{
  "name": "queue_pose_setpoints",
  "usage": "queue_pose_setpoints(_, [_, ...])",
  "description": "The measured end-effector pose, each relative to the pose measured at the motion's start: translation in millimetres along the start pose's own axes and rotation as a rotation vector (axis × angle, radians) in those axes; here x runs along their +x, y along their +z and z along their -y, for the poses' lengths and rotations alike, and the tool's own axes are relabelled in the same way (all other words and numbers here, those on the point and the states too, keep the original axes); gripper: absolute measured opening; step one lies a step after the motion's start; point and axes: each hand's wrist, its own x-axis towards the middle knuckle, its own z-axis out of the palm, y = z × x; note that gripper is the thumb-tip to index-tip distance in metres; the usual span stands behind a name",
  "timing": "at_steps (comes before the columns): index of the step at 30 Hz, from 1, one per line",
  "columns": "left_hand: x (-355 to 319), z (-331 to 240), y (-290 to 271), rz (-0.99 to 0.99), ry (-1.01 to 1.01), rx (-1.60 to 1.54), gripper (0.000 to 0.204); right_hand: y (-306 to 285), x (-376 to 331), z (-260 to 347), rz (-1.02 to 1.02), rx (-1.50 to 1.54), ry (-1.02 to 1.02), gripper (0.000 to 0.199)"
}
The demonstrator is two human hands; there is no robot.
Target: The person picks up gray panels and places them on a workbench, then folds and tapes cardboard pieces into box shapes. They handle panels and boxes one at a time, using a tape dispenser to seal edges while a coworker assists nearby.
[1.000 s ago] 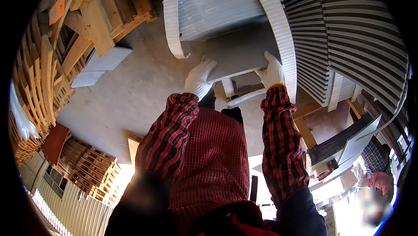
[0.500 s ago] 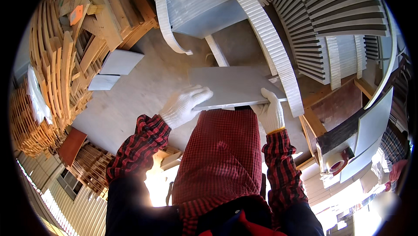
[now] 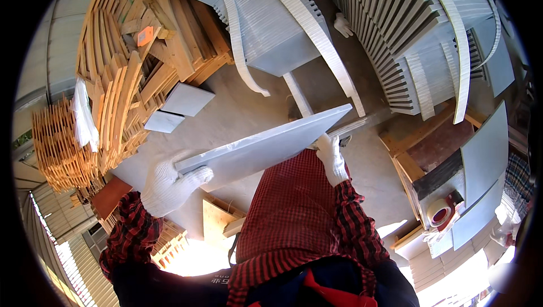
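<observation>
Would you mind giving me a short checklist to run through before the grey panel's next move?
1. Left grip secure: ok, it clasps the panel's left end.
2. Right grip secure: cannot tell; it is near the right end, its fingers partly hidden.
3. Panel square to the body: not ok; it slants, right end higher in view.
4. Panel apart from the stack: ok, floor shows between.
5. Far face sound: cannot tell, hidden.

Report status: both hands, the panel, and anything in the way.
Left hand grips left end of grey panel. Right hand holds it near right end. Panel slants, right end farther out. Timber pile ahead-left, not touching panel.
</observation>
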Motion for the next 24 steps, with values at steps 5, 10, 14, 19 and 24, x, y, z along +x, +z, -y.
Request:
queue_pose_setpoints(5, [51, 65, -29, -0.226, -0.173, -0.230, 0.031, 113, 24, 80, -0.362, -0.164, -0.058, 0.084])
queue_pose_setpoints(10, [227, 150, -1, -0.355, -0.322, -0.715, 0.051, 129, 71, 142, -0.525, -0.387, -0.422, 0.063])
queue_pose_setpoints(14, [356, 208, 19, -0.373, -0.189, -0.846, 0.058, 143, 140, 196, -0.606, -0.711, -0.691, 0.043])
queue_pose_setpoints(19, [444, 209, 5, -0.360, -0.282, -0.423, 0.073, 173, 214, 235, -0.651, -0.839, -0.611, 0.040])
queue_pose_setpoints(24, [475, 206, -22, -0.205, -0.349, 0.035, 0.077, 176, 254, 232, -0.712, -0.931, -0.683, 0.035])
